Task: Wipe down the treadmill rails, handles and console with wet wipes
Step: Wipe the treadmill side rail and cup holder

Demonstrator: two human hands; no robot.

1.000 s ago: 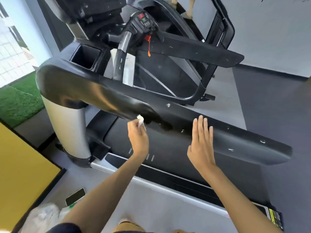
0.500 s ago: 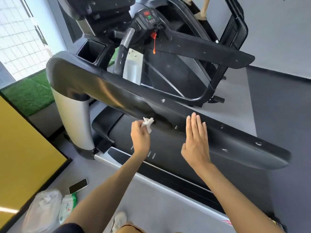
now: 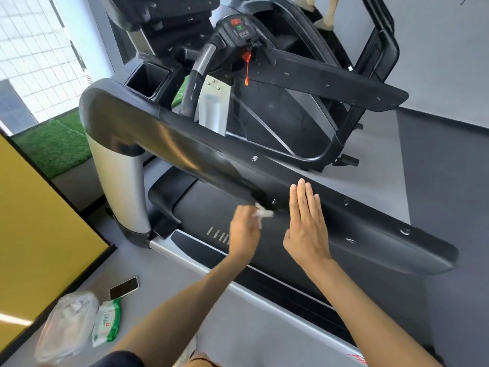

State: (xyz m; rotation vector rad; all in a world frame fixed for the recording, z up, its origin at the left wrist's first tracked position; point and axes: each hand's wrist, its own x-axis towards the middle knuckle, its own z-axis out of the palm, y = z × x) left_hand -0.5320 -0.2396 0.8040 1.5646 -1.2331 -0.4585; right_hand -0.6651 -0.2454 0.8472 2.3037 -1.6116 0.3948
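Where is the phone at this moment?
In the head view the phone lies on the floor at lower left, just beyond the pack of wipes, near the yellow panel.

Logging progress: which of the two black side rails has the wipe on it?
The near rail, closest to the person: the left hand holds the white wipe against its lower edge. The far rail is untouched.

Open under near rail [image 3: 344,221], above belt [image 3: 201,205]. Shut off leftward by silver post [image 3: 121,186]. Tight between left hand [image 3: 243,234], pinching wipe [image 3: 263,213], and flat right hand [image 3: 307,229]. Open along floor [image 3: 169,276] nearside, save phone [image 3: 124,284], wipes pack [image 3: 107,324], bag [image 3: 68,327] at lower left.
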